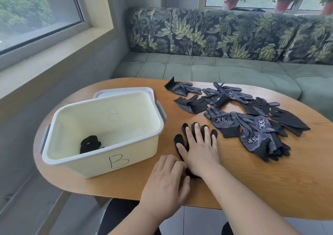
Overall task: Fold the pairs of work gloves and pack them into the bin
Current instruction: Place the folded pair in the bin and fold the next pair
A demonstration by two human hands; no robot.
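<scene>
Fingers [197, 132] of the right hand [200, 153] are lying straight and spread wide, pressing a black glove [178, 139] flat on the table [270, 184]. The glove's own fingertips are showing just past the person's fingertips, and its thumb is sticking out to the left, toward the bin [100, 164]. The left hand [167, 180] is sitting at the cuff end of this glove, just beside the right wrist, with its fingers curled down; whether it is pinching the cuff or only touching it cannot be told, since the cuff is mostly hidden. The bin, marked B on its near wall, is standing open to the left of both hands, near them but apart. 1 dark folded bundle [90, 143] is lying on its floor by the near left corner. A loose heap of dotted gloves [252, 126] is spreading over the table's right and far side, apart from the hands. A lid [108, 92] is peeking out behind the bin
</scene>
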